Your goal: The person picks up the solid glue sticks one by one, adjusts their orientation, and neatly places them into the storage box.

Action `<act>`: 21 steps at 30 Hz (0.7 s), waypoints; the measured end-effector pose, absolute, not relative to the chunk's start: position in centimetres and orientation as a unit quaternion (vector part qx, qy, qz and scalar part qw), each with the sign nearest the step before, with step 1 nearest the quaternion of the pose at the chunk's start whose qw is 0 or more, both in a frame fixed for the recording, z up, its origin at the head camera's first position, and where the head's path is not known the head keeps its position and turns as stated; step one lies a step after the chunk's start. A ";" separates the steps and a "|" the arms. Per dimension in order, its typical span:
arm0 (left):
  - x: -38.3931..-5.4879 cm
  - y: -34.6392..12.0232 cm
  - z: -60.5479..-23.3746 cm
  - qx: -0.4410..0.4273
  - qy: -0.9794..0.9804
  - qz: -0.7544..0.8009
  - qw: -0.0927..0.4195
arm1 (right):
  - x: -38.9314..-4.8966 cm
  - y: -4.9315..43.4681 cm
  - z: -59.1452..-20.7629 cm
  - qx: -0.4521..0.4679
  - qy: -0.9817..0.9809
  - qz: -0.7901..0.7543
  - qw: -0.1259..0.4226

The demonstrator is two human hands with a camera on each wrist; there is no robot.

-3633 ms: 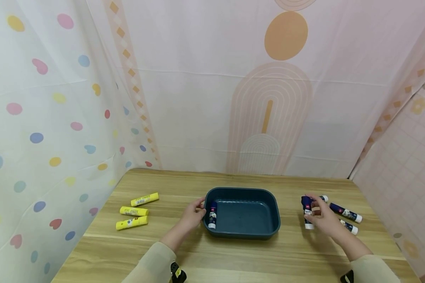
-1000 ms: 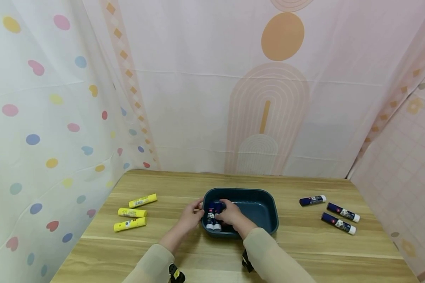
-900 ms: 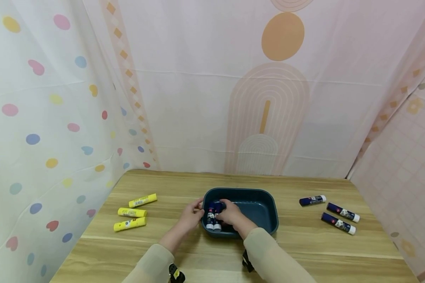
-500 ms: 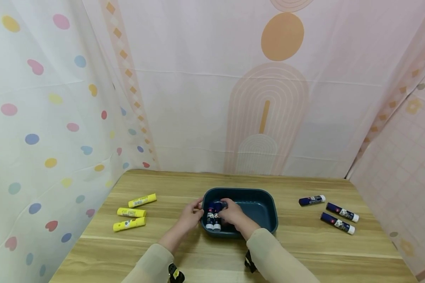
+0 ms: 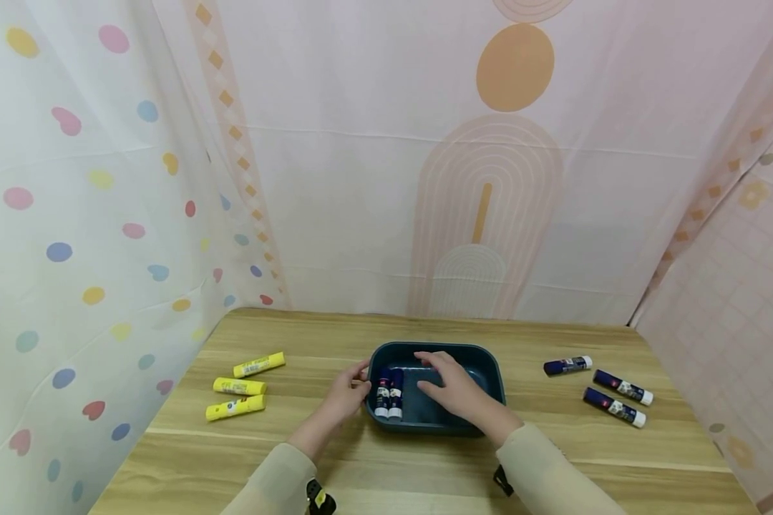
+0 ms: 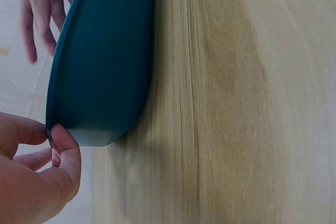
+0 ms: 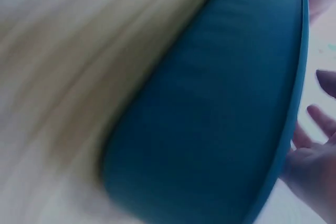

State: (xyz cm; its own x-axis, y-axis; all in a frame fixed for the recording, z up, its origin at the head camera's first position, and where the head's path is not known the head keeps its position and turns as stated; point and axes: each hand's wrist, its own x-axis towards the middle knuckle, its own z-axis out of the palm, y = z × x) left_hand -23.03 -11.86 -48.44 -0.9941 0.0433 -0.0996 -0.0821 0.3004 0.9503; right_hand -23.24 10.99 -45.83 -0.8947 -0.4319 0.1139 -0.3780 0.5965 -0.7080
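A dark teal tray [image 5: 451, 429] stands on the wooden table. Inside, along its left end, two navy glue sticks [image 5: 396, 393] lie side by side with their white ends toward the person. My left hand [image 5: 346, 393] pinches the left rim between thumb and fingers, which the left wrist view shows closely at the tray wall [image 6: 105, 56]. Above the middle of the tray hovers my right hand [image 5: 454, 386], fingers spread, holding nothing and apart from the glue sticks. In the right wrist view that hand [image 7: 315, 156] shows beyond the rim, blurred.
Three more navy glue sticks [image 5: 615, 407] lie on the table to the right of the tray. Three yellow glue sticks [image 5: 235, 408] lie at the left. A patterned curtain [image 5: 361, 214] hangs along the table's back edge.
My right hand took a navy glue stick from the right group and laid it beside the first one in the tray. It has since let go and moved right. The left hand stayed put.
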 end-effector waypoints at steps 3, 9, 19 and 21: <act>-23.0 -11.9 -48.4 -0.011 0.804 0.592 0.052 | -22.6 12.8 -45.4 -0.247 0.909 -0.335 0.012; -23.0 -11.9 -48.4 -0.019 0.803 0.593 0.053 | -21.9 16.1 -45.6 -0.275 0.930 -0.238 -0.049; -23.0 -11.8 -48.4 -0.019 0.808 0.586 0.054 | -20.6 21.3 -46.3 -0.253 0.935 -0.242 -0.054; -23.0 -11.8 -48.4 -0.020 0.808 0.586 0.056 | -20.6 22.4 -46.6 -0.259 0.935 -0.231 -0.078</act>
State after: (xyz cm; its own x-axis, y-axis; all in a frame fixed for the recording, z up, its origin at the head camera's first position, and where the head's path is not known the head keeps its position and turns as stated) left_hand -22.99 -11.77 -48.35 -0.9931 0.0332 -0.1128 -0.0968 0.3130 0.9448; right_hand -20.55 22.44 -46.59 -0.8539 -0.4476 0.2655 -0.5198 0.7595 -0.3910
